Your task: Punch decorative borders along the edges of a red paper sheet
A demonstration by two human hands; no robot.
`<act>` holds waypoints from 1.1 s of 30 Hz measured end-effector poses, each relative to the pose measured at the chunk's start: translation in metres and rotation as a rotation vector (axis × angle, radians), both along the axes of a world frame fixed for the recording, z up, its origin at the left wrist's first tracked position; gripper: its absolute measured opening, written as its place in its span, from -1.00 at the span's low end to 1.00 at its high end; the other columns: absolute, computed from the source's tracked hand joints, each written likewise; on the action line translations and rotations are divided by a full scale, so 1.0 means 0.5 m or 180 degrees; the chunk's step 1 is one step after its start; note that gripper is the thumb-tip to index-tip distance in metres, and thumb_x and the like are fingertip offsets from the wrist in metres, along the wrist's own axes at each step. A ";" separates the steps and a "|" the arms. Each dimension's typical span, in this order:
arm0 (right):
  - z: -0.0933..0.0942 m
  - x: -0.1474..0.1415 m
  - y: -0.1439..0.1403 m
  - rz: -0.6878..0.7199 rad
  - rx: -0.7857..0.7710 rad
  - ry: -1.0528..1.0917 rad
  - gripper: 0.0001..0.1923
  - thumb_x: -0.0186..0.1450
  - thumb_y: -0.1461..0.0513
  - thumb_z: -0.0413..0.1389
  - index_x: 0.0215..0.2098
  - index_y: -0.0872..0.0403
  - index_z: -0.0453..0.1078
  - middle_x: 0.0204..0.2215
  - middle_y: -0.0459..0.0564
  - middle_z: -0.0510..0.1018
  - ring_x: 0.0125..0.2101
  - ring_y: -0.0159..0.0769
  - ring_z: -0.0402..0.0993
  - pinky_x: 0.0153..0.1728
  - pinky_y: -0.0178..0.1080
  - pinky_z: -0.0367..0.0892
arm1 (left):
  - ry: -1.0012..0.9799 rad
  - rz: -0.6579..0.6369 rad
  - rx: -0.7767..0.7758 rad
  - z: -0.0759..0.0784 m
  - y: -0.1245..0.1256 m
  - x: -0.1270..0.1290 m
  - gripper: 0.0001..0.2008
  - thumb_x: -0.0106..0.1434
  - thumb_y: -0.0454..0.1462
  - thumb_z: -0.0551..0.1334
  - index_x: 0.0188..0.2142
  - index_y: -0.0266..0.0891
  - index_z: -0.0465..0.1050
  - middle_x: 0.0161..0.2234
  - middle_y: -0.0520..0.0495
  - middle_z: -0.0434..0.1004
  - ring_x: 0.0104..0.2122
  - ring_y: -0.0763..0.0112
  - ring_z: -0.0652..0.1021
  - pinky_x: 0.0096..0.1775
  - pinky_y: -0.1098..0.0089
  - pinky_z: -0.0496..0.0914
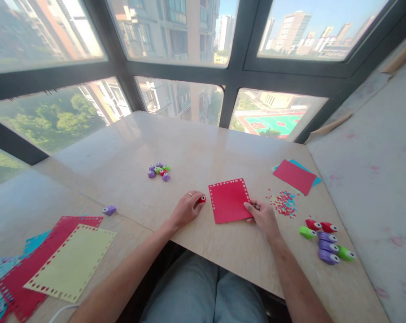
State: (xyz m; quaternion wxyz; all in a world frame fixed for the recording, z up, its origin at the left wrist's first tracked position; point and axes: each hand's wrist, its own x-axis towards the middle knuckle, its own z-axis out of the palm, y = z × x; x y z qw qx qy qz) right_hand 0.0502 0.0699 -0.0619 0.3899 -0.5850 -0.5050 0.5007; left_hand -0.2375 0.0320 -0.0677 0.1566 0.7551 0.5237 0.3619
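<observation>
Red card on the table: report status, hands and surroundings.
Left hand grips small red punch at the card's left edge. Right hand pinches red card at its right corner. Paper confetti beside it.

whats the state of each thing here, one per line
left hand: closed around a small red punch
right hand: pinching the red sheet's corner
red sheet: flat, holes punched along its edges
yellow sheet: punched border, lying on a red sheet
paper bits: scattered loose
punches by right arm: lying clustered, untouched
</observation>
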 end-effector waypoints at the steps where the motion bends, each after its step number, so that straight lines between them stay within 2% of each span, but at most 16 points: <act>1: 0.000 -0.001 0.000 -0.0050 0.0014 0.0077 -0.50 0.02 -0.06 0.27 -0.26 0.16 0.48 -0.43 -0.01 0.59 -0.54 -0.30 0.45 -0.68 -0.30 0.46 | -0.0023 -0.0106 -0.0021 0.001 0.006 0.010 -0.82 0.30 -0.36 0.16 -0.11 -0.21 0.41 -0.17 -0.14 0.49 -0.15 0.30 0.48 -0.09 0.30 0.38; 5: -0.004 -0.002 0.007 -0.0225 0.0147 0.0308 -0.47 0.03 -0.09 0.28 -0.25 0.16 0.49 -0.40 0.04 0.61 -0.46 -0.20 0.49 -0.57 -0.21 0.47 | -0.0131 -0.0321 -0.0131 0.004 0.027 0.040 -0.83 0.30 -0.38 0.14 -0.12 -0.21 0.40 -0.19 -0.12 0.49 -0.16 0.31 0.48 -0.11 0.32 0.37; 9: -0.017 -0.001 0.015 -0.0316 0.0473 0.0184 -0.53 0.10 -0.07 0.26 -0.25 0.15 0.51 -0.40 0.04 0.61 -0.34 -0.14 0.53 -0.30 -0.16 0.45 | -0.0279 -0.0227 -0.0278 0.005 0.033 0.047 -0.81 0.28 -0.37 0.16 -0.10 -0.21 0.39 -0.21 -0.12 0.50 -0.24 0.34 0.50 -0.17 0.35 0.38; 11: -0.023 -0.001 0.016 -0.0349 0.0538 0.0178 -0.54 0.12 -0.06 0.25 -0.24 0.15 0.51 -0.40 0.03 0.61 -0.32 -0.14 0.53 -0.23 -0.15 0.42 | -0.0364 -0.0172 -0.0330 0.003 0.033 0.045 -0.80 0.27 -0.37 0.17 -0.10 -0.22 0.40 -0.24 -0.10 0.51 -0.29 0.38 0.50 -0.22 0.39 0.38; 15: -0.029 -0.002 0.015 -0.0386 0.0543 0.0293 -0.56 0.13 -0.03 0.26 -0.21 0.14 0.51 -0.36 0.04 0.62 -0.29 -0.14 0.53 -0.20 -0.14 0.41 | -0.0572 -0.0033 -0.0385 -0.003 0.035 0.040 -0.76 0.23 -0.40 0.17 -0.10 -0.22 0.43 -0.31 -0.06 0.54 -0.35 0.41 0.50 -0.29 0.42 0.36; 20: -0.030 -0.001 0.015 -0.0498 0.0550 0.0345 -0.56 0.14 -0.03 0.26 -0.22 0.15 0.50 -0.38 0.03 0.61 -0.31 -0.15 0.53 -0.22 -0.15 0.41 | -0.0866 -0.0026 -0.0531 -0.002 0.039 0.037 -0.78 0.24 -0.36 0.17 -0.12 -0.22 0.45 -0.29 -0.07 0.57 -0.35 0.41 0.52 -0.30 0.43 0.37; 33: -0.028 -0.003 0.019 -0.0534 0.0598 0.0203 -0.52 0.10 -0.07 0.25 -0.22 0.15 0.51 -0.34 0.07 0.63 -0.31 -0.11 0.54 -0.22 -0.12 0.43 | -0.0876 -0.0061 -0.0661 0.011 0.037 0.040 -0.78 0.23 -0.28 0.20 -0.13 -0.21 0.49 -0.38 -0.04 0.56 -0.46 0.45 0.47 -0.38 0.45 0.34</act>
